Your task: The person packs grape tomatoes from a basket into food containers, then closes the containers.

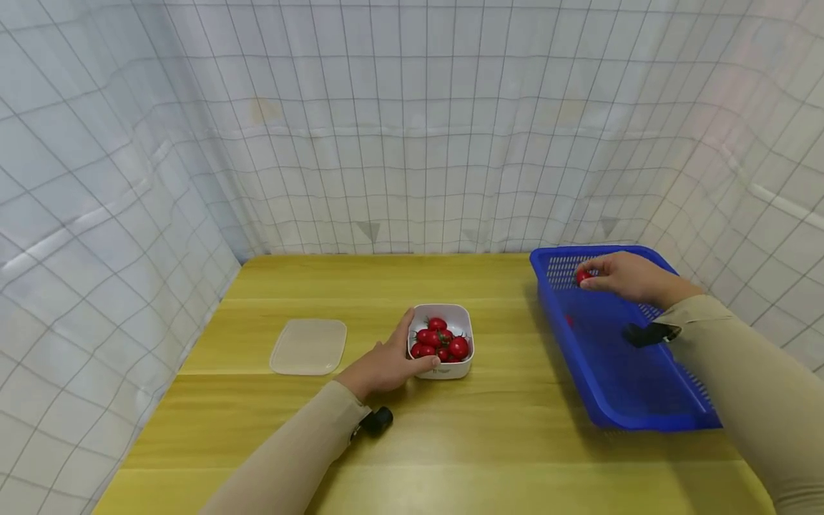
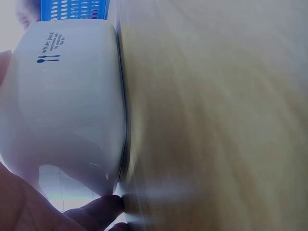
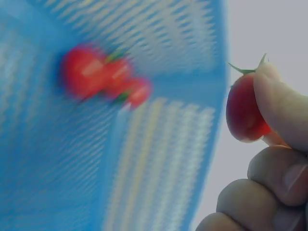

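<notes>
1 cherry tomato (image 1: 583, 276) sits pinched between your right hand (image 1: 627, 277) thumb and fingertips, held above the far end of the blue basket (image 1: 618, 390); your left hand (image 1: 386, 363) curls around the near-left side of the white bowl (image 1: 450, 370), which stands left of the basket with more tomatoes heaped in it. You look to be mid-transfer, bowl to basket, and I judge the next move calls for lowering and letting go gently so the fruit doesn't roll. That tomato is glossy red, small, with a green stem. At least 2 blurred tomatoes (image 3: 103, 77) already lie inside the basket.
</notes>
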`<state>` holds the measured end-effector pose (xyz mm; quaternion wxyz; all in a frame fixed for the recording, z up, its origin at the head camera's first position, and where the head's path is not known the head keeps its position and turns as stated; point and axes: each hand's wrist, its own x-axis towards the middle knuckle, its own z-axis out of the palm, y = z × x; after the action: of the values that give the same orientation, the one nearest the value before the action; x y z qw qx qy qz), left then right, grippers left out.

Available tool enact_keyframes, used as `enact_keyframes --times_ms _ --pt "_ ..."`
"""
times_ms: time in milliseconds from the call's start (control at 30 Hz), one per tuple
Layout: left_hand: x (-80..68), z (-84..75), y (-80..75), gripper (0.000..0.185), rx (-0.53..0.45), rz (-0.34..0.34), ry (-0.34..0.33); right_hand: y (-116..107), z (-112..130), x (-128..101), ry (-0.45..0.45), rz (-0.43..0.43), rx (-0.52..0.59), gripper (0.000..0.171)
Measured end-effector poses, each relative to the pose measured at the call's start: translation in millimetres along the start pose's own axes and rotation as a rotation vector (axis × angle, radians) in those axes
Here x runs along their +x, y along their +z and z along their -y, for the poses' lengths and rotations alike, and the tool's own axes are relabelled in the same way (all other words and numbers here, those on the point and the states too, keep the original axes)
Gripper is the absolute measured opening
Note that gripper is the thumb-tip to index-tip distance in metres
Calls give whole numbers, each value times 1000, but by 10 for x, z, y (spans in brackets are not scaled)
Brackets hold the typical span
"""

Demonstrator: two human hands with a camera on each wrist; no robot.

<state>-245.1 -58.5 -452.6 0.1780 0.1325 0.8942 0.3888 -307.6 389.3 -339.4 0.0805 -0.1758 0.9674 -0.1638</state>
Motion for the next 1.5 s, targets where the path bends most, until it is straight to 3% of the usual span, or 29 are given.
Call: enact_keyframes --times_ms 200,400,567,800,1033,1300,1500 --pt "7 -16 -11 112 8 -1 12 -80 697 164 -66 -11 40 41" --pt "13 -16 -9 112 -2 2 20 166 1355 406 -159 104 91 32" --pt "10 -23 -2 112 -19 11 15 372 1643 549 -228 180 119 31" --pt "10 -26 -2 111 -20 15 23 494 1791 617 -281 205 121 37" --pt "-6 -33 -14 111 -18 19 19 522 1844 609 -276 219 102 40" --pt "-5 -33 -13 110 -29 19 31 478 1758 580 -225 229 186 45" --pt "-25 -43 -21 110 -27 16 26 342 1539 497 -148 116 138 44"
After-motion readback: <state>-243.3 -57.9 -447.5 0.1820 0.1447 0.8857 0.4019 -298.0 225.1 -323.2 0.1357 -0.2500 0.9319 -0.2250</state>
